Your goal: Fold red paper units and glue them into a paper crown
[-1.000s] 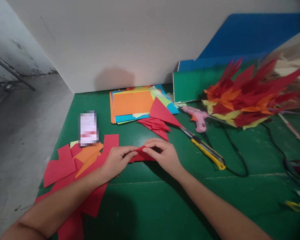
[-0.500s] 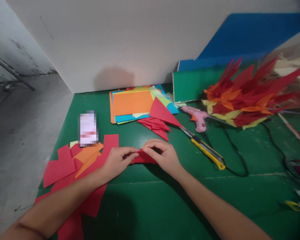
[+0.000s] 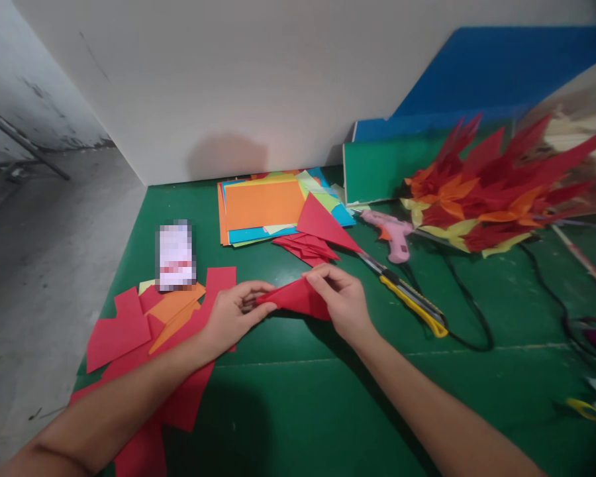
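Both hands hold a folded red paper triangle (image 3: 294, 297) just above the green table (image 3: 328, 397). My left hand (image 3: 233, 315) pinches its pointed left tip between thumb and fingers. My right hand (image 3: 342, 301) grips its wide right end, fingers curled over the top. Behind the hands lies a small pile of finished red paper triangles (image 3: 312, 235).
Red and orange paper offcuts (image 3: 144, 324) lie at the left, with a blurred card (image 3: 176, 255) behind them. A stack of coloured sheets (image 3: 265, 205) sits at the back. To the right are a pink glue gun (image 3: 395, 235), a yellow utility knife (image 3: 410, 298), a black cord (image 3: 471, 311) and a red-orange paper flower piece (image 3: 496, 185).
The red piece has been lifted off the table and drawn out into a long triangle. My right hand moved right and up; my left hand stayed on the tip.
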Available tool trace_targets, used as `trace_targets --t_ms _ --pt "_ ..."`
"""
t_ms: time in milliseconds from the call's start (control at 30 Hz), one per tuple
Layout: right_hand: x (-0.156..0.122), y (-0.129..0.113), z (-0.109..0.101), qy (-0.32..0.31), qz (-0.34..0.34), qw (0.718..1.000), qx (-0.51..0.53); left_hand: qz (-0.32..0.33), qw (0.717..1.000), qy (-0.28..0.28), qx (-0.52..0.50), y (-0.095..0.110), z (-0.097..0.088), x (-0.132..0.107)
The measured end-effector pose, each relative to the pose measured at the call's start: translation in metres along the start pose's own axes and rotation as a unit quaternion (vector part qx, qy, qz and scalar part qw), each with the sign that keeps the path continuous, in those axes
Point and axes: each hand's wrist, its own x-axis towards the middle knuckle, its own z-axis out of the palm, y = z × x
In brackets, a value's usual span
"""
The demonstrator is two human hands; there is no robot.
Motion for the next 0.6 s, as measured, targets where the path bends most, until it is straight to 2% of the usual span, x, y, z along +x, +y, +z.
trace_targets --t_ms 200,400,600 --pt "0.000 0.002 0.000 0.017 -0.012 1.000 0.012 0.016 0.999 0.012 0.045 0.001 -0.004 0.002" --pt "0.000 -0.002 -0.002 0.023 -0.064 0.997 -0.020 0.091 0.985 0.026 0.142 0.010 -0.011 0.008" --pt "-0.001 0.000 -0.001 0.027 -0.081 0.996 -0.039 0.072 0.993 0.036 0.088 0.008 -0.011 0.009"
